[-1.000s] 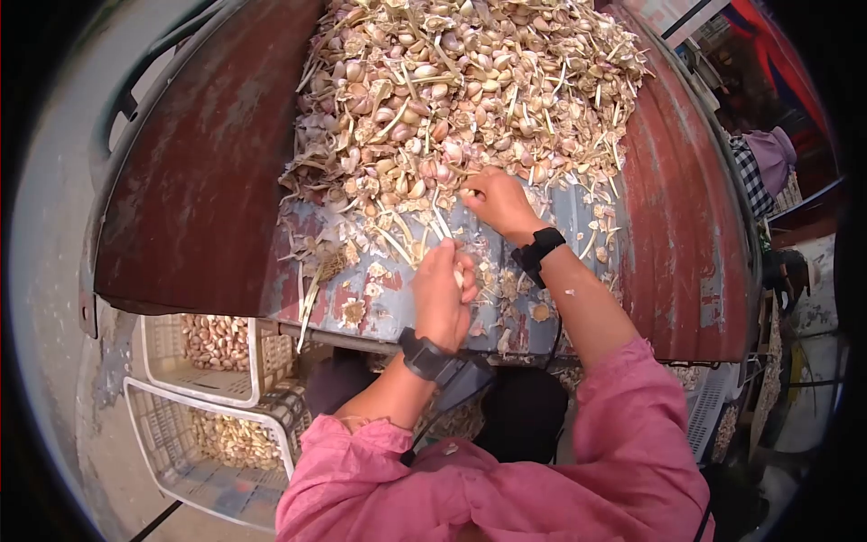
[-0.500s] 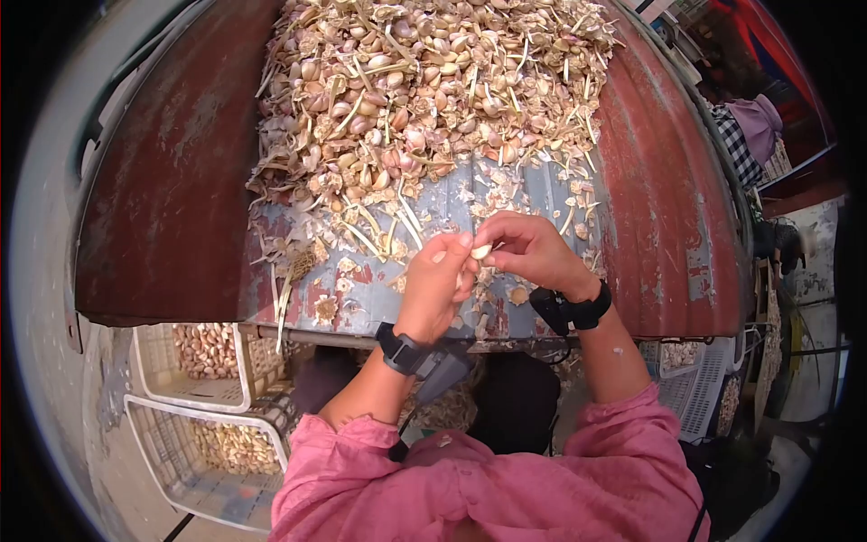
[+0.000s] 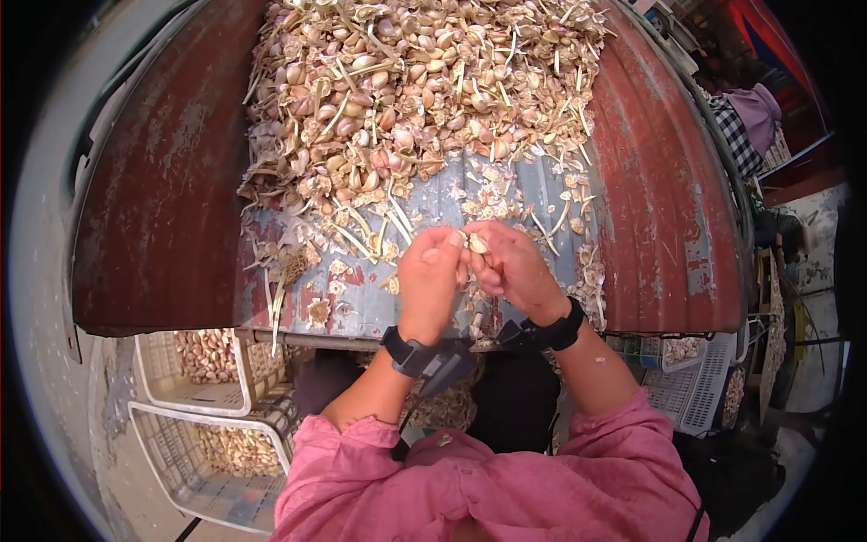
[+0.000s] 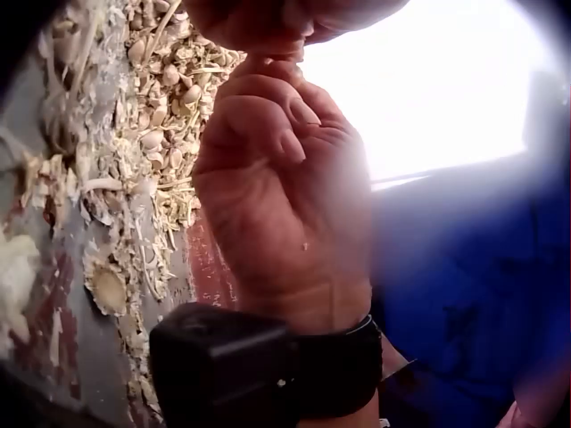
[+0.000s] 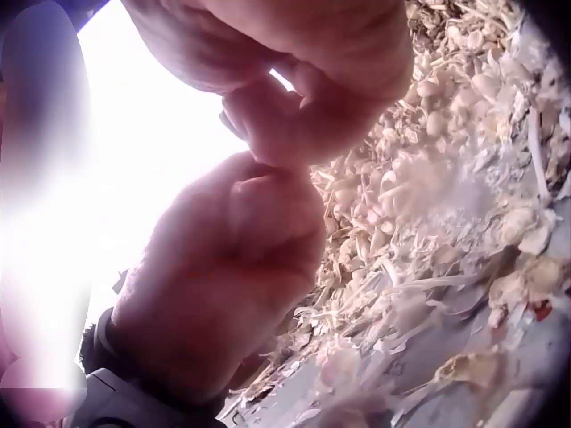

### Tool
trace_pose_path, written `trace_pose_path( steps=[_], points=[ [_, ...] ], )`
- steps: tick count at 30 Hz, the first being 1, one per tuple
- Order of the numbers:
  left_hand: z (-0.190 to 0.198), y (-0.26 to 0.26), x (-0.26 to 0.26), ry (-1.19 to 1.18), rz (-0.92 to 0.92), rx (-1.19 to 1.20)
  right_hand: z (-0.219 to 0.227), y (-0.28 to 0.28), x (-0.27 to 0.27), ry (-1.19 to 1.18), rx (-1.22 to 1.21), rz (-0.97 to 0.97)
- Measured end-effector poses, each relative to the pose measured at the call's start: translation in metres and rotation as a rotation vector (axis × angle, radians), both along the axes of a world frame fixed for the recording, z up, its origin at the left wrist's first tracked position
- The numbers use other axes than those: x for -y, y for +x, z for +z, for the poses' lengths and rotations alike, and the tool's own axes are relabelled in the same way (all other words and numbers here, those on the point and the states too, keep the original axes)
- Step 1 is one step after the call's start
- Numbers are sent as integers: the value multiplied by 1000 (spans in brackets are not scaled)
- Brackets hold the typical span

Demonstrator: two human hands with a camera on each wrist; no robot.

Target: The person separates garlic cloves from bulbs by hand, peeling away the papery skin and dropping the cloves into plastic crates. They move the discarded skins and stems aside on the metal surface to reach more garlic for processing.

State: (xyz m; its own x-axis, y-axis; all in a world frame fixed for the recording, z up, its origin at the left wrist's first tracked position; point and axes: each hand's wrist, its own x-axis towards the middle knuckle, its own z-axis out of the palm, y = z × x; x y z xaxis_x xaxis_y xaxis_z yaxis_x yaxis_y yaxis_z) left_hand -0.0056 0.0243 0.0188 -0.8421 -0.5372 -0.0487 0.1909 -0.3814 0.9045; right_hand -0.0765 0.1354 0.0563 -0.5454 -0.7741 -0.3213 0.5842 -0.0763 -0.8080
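Observation:
Over the near part of the metal surface (image 3: 433,194), my two hands meet fingertip to fingertip. A pale garlic clove (image 3: 478,245) shows between them. My right hand (image 3: 526,273) pinches it between thumb and curled fingers. From the other side, my left hand (image 3: 426,282) grips at the clove's edge with its thumb and bent fingers. Just beyond the hands spreads a large heap of garlic cloves (image 3: 397,99), mixed with dry skins and stalks. Both wrist views show the hands' fingertips joined, with the clove mostly hidden there.
Loose skins and a round root base (image 3: 318,313) lie scattered near the front edge. Red sloped panels (image 3: 664,208) flank the surface. Below left stand an upper crate (image 3: 194,397) and a lower crate (image 3: 203,506), each with cloves inside. Another person's checked sleeve (image 3: 736,135) shows at right.
My right hand has drawn back from the heap's edge to meet my left hand, the clove now between them. Over the last half second the fingers have shifted and turned slightly around it.

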Motion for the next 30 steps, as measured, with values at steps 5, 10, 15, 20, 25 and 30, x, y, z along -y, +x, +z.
trace_pose_path(
  steps=[5,10,15,20,25,30],
  points=[
    [-18,-3,2,747,-25,132,-9,-17,-5,92,-56,-129],
    [-31,-3,-2,789,-9,173,47,9,43,216,-539,-26],
    [-22,2,5,724,-53,72,68,61,86,-114,-959,248],
    [-7,4,20,781,96,84,2,-85,77,788,-1120,-85],
    [-10,-2,18,800,73,115,-65,-110,85,641,-1323,54],
    [-6,0,24,727,49,151,-16,-66,57,400,-850,126]
  ],
)
